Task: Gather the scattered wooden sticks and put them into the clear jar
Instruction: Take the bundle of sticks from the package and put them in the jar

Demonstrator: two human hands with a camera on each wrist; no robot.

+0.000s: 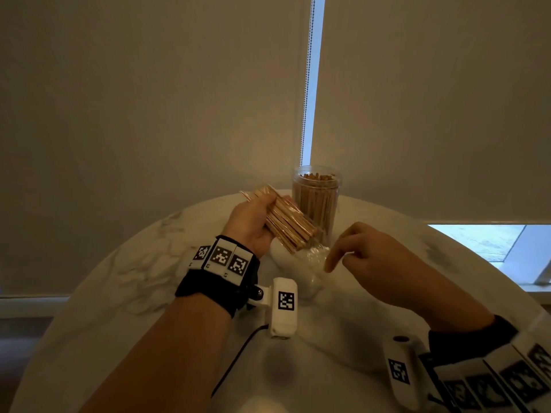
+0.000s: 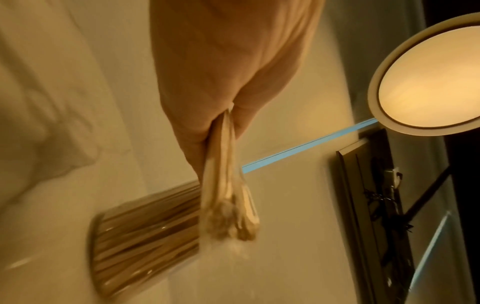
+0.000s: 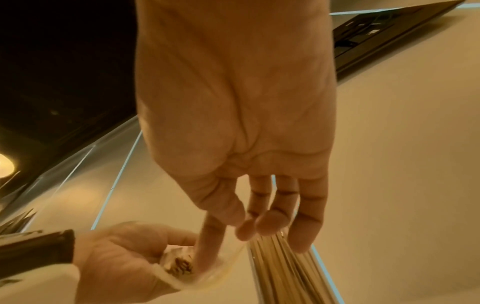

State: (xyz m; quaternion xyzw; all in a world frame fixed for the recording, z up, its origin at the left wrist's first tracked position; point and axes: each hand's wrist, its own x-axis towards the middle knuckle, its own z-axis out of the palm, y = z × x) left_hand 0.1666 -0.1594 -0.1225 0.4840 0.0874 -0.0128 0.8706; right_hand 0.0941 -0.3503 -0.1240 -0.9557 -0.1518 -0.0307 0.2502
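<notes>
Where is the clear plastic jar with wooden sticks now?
In the head view, the clear plastic jar stands upright at the round marble table's far edge, just behind the stick bundle held by the left hand.

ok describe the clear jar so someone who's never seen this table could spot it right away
On the round marble table, look to the far edge, below the bright gap between the window blinds. The clear jar stands upright there, lidless and packed with wooden sticks on end. The other sticks are a wrapped bundle gripped in the left hand.
</notes>
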